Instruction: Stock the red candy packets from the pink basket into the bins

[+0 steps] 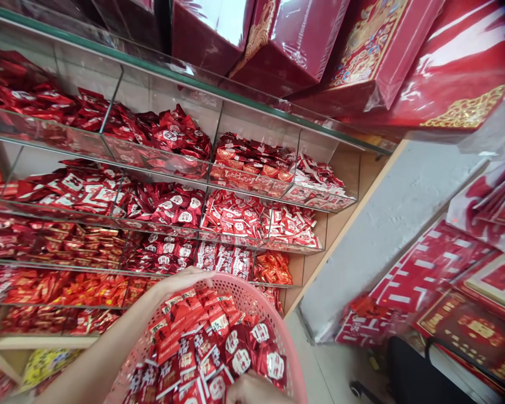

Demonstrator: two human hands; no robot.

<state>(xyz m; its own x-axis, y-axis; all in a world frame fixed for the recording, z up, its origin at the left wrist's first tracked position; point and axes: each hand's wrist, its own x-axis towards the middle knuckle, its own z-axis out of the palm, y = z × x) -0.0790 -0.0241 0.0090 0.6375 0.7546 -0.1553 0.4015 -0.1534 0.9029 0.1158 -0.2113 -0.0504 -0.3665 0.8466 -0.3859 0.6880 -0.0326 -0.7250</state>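
Observation:
A pink plastic basket (292,342) with a perforated wall is at the bottom centre, filled with small red candy packets (206,342). Some packets are bright red, others dark red with white printed patches. My left hand (189,282) grips the basket's far rim, its forearm running along the left side. At the lower edge of the view, my right hand (256,389) is curled over the packets inside the basket. Its fingertips are partly hidden and blurred, and I cannot make out what lies in them.
Ahead stands a shelf with clear compartments (244,174) holding heaps of red packets. Large red gift boxes (294,45) sit on the glass shelf (185,67) above. A black chair (412,370) stands at the lower right, near stacked red goods (467,325) by the grey wall (374,224).

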